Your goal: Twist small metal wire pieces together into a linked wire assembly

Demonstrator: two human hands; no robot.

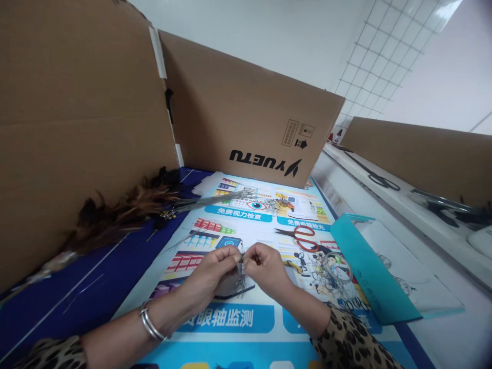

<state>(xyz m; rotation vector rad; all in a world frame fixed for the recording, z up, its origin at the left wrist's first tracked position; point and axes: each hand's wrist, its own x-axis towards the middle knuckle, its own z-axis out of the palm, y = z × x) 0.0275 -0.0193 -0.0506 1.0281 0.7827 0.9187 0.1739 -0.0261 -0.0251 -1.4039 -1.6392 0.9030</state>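
My left hand point(221, 266), with a silver bangle on its wrist, is closed in a pinch. Close beside it, my right hand point(267, 266) pinches too, fingers curled in. Between the fingertips of both hangs a small bundle of fine silvery strands point(241, 279); its exact kind is too small to make out. Just right of my right hand lies a yellow-handled tool point(292, 266), partly hidden. Scissors with orange-red handles point(306, 239) rest beyond it. A tangle of thin wire and rings point(336, 282) spreads near my right forearm.
Brown and black feathers point(130, 210) lie along the left cardboard wall, beside a bunch of thin metal stems point(215, 201). Cardboard with black print point(246, 113) stands at the back. A teal open box point(361, 271) holding wire pieces is at right. Another pair of scissors point(382, 180) lies on the ledge.
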